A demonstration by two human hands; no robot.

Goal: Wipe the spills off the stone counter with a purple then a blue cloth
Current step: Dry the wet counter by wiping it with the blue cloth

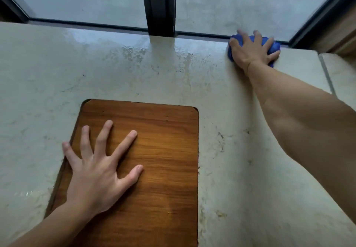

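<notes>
My right hand (252,51) presses a bunched blue cloth (274,47) onto the pale stone counter (48,84) at its far right corner, right against the window frame. Most of the cloth is hidden under the palm and fingers. A wet, glossy patch (138,53) lies along the counter's far edge near the middle. My left hand (100,167) rests flat with its fingers spread on a brown wooden panel (163,160) set into the counter. No purple cloth is in view.
A dark window frame (159,5) with a central post runs along the counter's far edge. A seam (325,73) splits the stone at the right. Small dark specks (221,136) mark the stone to the right of the wooden panel.
</notes>
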